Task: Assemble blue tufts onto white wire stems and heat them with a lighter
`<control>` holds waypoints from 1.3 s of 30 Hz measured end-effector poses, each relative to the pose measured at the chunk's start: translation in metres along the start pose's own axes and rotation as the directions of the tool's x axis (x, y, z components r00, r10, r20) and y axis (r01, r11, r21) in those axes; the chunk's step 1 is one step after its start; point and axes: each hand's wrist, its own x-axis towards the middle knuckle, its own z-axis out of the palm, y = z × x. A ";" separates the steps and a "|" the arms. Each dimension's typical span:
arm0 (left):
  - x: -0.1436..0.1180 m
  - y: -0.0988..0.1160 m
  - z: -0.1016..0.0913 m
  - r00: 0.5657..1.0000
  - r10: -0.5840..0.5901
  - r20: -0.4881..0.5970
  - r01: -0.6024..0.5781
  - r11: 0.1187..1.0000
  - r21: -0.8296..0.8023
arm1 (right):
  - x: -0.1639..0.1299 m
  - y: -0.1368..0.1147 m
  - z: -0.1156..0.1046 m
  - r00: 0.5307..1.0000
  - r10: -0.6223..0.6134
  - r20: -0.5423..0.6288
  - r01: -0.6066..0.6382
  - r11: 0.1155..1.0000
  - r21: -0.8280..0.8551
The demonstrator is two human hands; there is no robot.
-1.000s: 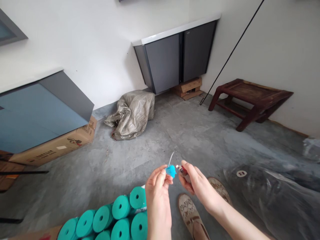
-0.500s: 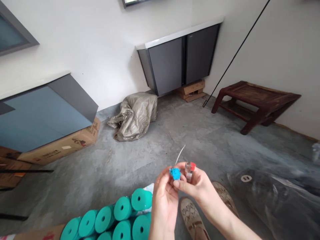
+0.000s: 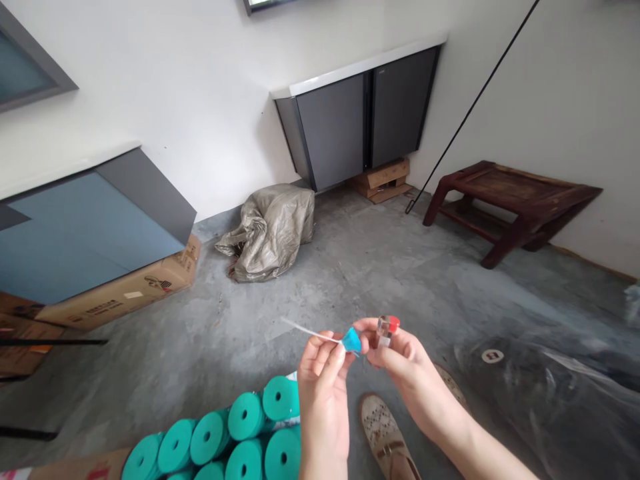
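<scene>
My left hand (image 3: 321, 369) pinches a small blue piece (image 3: 352, 340) from which a thin white strand (image 3: 305, 329) sticks out to the left. My right hand (image 3: 400, 360) touches the same blue piece with its fingertips and also holds a clear lighter with a red top (image 3: 387, 329), upright, no flame showing. Both hands are close together above the grey concrete floor (image 3: 320, 287). Below them are my two beige woven shoes (image 3: 383, 427).
Teal rolls (image 3: 235, 433) are stacked at the bottom left. A crumpled grey sack (image 3: 270, 230), a cardboard box (image 3: 120, 293), grey cabinets (image 3: 360, 120), a dark wooden bench (image 3: 510, 200) and a black plastic bag (image 3: 545, 400) stand around. A black cord (image 3: 470, 107) leans against the wall.
The lighter's flame at the blue piece has gone out. The lighter was raised upright, and the white strand swung from pointing up to pointing left.
</scene>
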 end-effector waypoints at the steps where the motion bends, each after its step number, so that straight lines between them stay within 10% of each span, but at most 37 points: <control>1: -0.001 0.000 0.000 0.999 0.030 -0.018 -0.030 0.999 0.024 | 0.000 0.001 -0.001 1.000 0.000 -0.020 0.000 1.000 -0.018; 13: -0.003 -0.004 -0.001 0.966 0.253 -0.048 -0.228 0.925 0.305 | 0.003 0.002 -0.007 0.988 0.156 0.024 -0.152 0.983 -0.098; 39: -0.007 -0.005 -0.002 0.901 0.433 0.026 -0.384 0.767 0.515 | 0.001 0.006 0.002 0.985 -0.140 -0.100 0.104 0.948 -0.299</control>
